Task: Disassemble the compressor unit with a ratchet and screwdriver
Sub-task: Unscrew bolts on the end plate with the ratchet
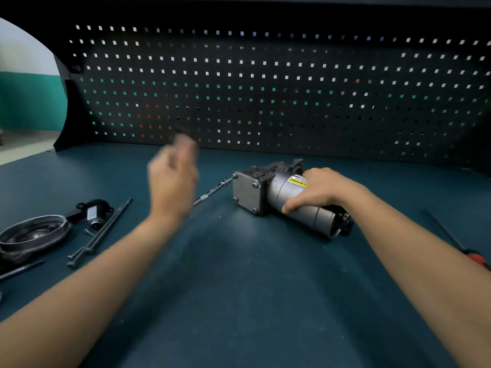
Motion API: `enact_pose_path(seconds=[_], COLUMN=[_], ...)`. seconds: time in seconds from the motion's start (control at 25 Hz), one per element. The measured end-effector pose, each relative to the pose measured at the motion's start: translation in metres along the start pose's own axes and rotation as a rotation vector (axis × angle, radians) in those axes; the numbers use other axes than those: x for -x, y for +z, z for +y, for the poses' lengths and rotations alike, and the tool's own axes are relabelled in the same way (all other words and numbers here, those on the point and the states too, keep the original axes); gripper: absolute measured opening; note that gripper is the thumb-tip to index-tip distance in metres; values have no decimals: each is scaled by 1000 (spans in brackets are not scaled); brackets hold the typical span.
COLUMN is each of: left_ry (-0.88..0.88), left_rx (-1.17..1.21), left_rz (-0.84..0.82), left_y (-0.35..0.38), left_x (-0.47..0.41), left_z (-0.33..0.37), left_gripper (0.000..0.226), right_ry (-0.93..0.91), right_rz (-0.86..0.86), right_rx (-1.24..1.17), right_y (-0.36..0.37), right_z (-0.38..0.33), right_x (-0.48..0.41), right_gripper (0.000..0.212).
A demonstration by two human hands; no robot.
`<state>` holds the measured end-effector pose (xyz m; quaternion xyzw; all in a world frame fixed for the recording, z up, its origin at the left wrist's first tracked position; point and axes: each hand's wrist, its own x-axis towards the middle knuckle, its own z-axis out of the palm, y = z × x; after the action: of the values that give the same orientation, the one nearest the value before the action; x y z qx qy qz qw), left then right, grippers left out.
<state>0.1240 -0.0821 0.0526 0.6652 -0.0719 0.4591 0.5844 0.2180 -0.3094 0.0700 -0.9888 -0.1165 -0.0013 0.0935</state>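
The grey compressor unit (268, 195) lies on its side on the dark blue bench top (239, 288), its square end plate facing left. My right hand (324, 189) grips its silver cylinder beside a yellow warning label (297, 181). A thin ratchet extension (212, 191) runs from the plate's upper-left corner bolt down-left towards my left wrist. My left hand (172, 176) is raised and motion-blurred, fingers curled; a dark handle end (180, 130) sticks out above them, seemingly the ratchet.
At the left lie a black round cover (32, 235), a black bracket part (93, 211), two long bolts (101, 229) and a thin dark tool (18, 270). A red-handled screwdriver (475, 257) lies at the right edge. A black pegboard (265, 88) walls the back.
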Motion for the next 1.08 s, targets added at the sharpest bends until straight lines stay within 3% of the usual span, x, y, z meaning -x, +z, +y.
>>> enact_pose_path(seconds=[0.04, 0.12, 0.2, 0.28, 0.4, 0.64, 1.08], left_ry=[-349, -724, -893, -934, -865, -315, -189], left_rx=[285, 531, 659, 693, 614, 287, 231], left_rz=[220, 506, 624, 642, 564, 193, 133], left_y=[-5, -21, -29, -30, -32, -41, -12], left_x=[-11, -22, -21, -15, -16, 8, 26], left_z=[-2, -22, -40, -45, -25, 42, 46], left_gripper=[46, 51, 50, 49, 51, 48, 43], right_ry=[4, -4, -8, -5, -7, -9, 13], right_rz=[1, 5, 13, 13, -11, -56, -73], right_rx=[3, 17, 24, 19, 34, 66, 46], right_y=[0, 3, 4, 3, 0, -2, -3], right_z=[0, 1, 2, 3, 4, -2, -10], right_x=[0, -2, -4, -5, -5, 5, 22], right_gripper=[74, 73, 73, 75, 78, 81, 70])
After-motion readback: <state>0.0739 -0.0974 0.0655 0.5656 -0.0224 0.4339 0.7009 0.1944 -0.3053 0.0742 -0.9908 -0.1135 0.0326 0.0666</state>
